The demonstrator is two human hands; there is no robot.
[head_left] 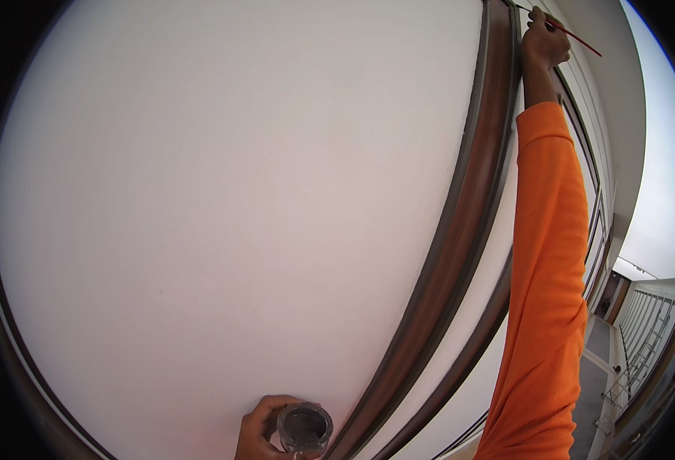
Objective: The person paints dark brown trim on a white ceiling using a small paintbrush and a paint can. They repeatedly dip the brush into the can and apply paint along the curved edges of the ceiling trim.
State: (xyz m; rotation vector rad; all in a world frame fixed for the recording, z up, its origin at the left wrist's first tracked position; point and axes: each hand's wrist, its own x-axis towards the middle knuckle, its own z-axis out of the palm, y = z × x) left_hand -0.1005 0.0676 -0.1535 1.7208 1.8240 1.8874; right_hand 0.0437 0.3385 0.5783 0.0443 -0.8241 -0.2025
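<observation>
Your right hand (pixel 543 40), raised high on an orange sleeve (pixel 548 268), pinches a thin red paintbrush (pixel 575 35); its long axis slants from upper left, tip at the dark brown frame (pixel 460 222), down to the right. Your left hand (pixel 265 431) wraps a small grey paint cup (pixel 304 426), mouth toward you, near the white wall (pixel 222 199).

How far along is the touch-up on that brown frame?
Done: cannot tell; the dark brown wooden frame looks evenly coloured along its visible length. In hand: the right hand holds a thin red-handled brush at the frame's top, and the left hand holds a small round grey cup. Left: unclear; the brush tip is too small to read.
</observation>
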